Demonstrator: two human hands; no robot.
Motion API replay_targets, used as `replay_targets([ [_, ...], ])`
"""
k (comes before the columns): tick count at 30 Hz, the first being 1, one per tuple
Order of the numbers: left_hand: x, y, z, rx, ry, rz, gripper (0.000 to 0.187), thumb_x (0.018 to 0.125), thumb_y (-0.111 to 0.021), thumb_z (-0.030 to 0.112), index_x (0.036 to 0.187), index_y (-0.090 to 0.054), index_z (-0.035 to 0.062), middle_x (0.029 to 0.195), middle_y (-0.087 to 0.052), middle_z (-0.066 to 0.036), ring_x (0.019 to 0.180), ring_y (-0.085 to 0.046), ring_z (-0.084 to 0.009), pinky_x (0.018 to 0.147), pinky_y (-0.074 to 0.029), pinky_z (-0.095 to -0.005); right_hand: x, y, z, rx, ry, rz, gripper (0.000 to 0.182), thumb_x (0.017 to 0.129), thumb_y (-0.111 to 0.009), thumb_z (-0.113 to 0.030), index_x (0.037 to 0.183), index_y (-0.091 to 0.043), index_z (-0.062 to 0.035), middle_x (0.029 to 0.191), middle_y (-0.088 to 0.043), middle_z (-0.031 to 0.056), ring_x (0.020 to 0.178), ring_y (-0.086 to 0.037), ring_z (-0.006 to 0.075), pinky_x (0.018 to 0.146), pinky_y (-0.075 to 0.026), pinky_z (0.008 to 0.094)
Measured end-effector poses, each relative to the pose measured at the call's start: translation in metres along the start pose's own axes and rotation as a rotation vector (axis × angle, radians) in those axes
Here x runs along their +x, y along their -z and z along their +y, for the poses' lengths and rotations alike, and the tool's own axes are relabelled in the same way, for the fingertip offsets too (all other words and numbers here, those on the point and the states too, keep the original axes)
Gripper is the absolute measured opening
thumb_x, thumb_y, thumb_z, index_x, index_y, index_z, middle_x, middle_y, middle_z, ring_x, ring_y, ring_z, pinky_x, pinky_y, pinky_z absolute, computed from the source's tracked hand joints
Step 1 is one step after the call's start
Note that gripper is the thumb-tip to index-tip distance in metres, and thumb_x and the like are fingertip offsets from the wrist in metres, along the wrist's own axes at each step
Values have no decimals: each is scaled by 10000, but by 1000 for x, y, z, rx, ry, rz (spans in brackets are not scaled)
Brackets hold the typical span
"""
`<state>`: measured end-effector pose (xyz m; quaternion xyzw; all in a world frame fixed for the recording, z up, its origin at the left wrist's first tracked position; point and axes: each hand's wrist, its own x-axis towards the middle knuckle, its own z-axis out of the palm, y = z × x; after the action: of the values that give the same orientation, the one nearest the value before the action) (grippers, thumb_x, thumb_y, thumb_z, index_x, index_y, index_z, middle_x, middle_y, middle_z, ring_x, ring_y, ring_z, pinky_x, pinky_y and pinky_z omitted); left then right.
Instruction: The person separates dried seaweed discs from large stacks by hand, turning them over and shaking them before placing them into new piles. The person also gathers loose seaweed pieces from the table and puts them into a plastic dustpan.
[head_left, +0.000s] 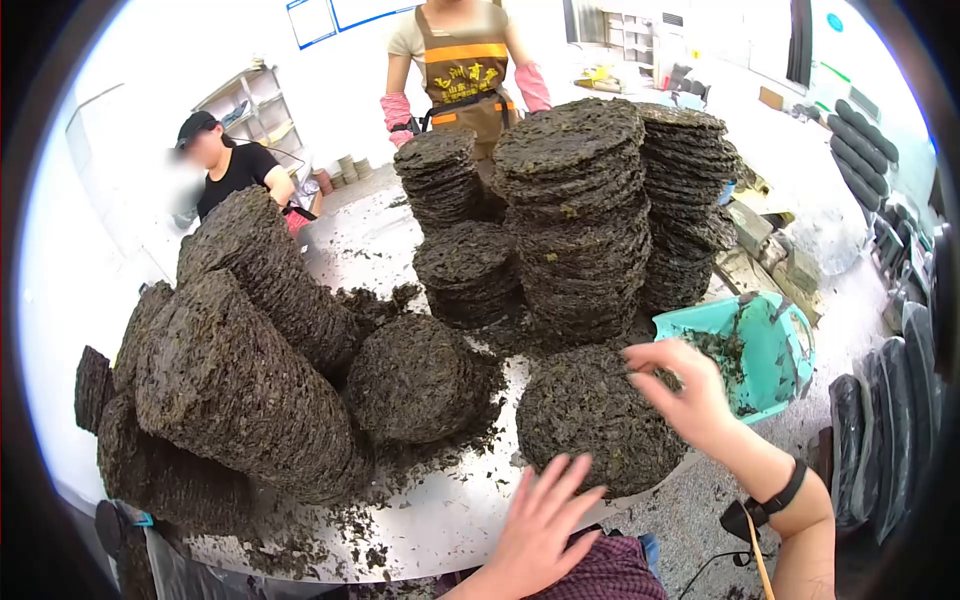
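Note:
A round dark cake of dried seaweed (590, 420) lies flat at the table's front right. My left hand (545, 520) is open, its fingers spread at the near edge of this cake, palm down. Over the cake's right side, my right hand (690, 390) is bent with thumb and forefinger apart, and nothing shows between them. Left of the cake stands a low pile of seaweed cakes (412, 375). Tall stacks of the same cakes (570, 220) rise just behind.
Leaning rolls of stacked cakes (230, 390) fill the left side. A turquoise bin (770, 385) with seaweed scraps sits at the right. Loose crumbs cover parts of the white table (430, 520). A person in a brown apron (465, 75) stands opposite; another person (235, 165) is at the left.

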<state>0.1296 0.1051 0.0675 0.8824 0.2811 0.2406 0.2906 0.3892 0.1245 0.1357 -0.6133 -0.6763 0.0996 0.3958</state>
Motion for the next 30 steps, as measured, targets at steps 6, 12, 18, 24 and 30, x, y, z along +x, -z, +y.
replay_targets([
  [6, 46, -22, 8, 233, -143, -163, 626, 951, -560, 423, 1503, -351, 217, 1580, -273, -104, 1469, -214, -298, 1164, -168, -550, 82, -93, 22, -361, 453, -378, 116, 824, -667, -197, 893, -704, -111, 825, -625, 76, 853, -660, 290, 718, -542, 402],
  [12, 29, -41, -12, 268, -110, -172, 647, 949, -531, 465, 1518, -320, 241, 1593, -247, -83, 1473, -215, -268, 1167, -178, -515, 105, -118, 27, -465, 664, -654, 88, 816, -639, -162, 821, -671, -80, 843, -627, 91, 828, -657, 287, 711, -553, 395],
  [18, 28, -43, -14, 222, -141, -163, 745, 902, -637, 403, 1530, -295, 194, 1598, -218, -125, 1476, -203, -286, 1165, -172, -517, 79, -84, 22, 134, 155, -165, 85, 881, -631, -101, 954, -615, -60, 867, -649, 87, 749, -665, 216, 667, -527, 330],
  [24, 20, -21, -11, 57, -115, 164, 642, 869, -691, 303, 1444, -447, 156, 1524, -357, -144, 1432, -267, -366, 1145, -151, -610, -22, 29, 102, 171, -300, 274, 172, 920, -611, -41, 1088, -591, -9, 839, -684, 62, 748, -649, 116, 638, -514, 267],
  [30, 30, -9, -55, -571, 310, 317, 1063, 747, -791, 133, 1557, -107, 61, 1617, -84, -189, 1493, -112, -313, 1186, -116, -436, -115, 73, 136, 135, -651, 288, 501, 916, -604, -35, 1394, -454, -21, 1248, -638, 134, 930, -681, 191, 720, -578, 303],
])
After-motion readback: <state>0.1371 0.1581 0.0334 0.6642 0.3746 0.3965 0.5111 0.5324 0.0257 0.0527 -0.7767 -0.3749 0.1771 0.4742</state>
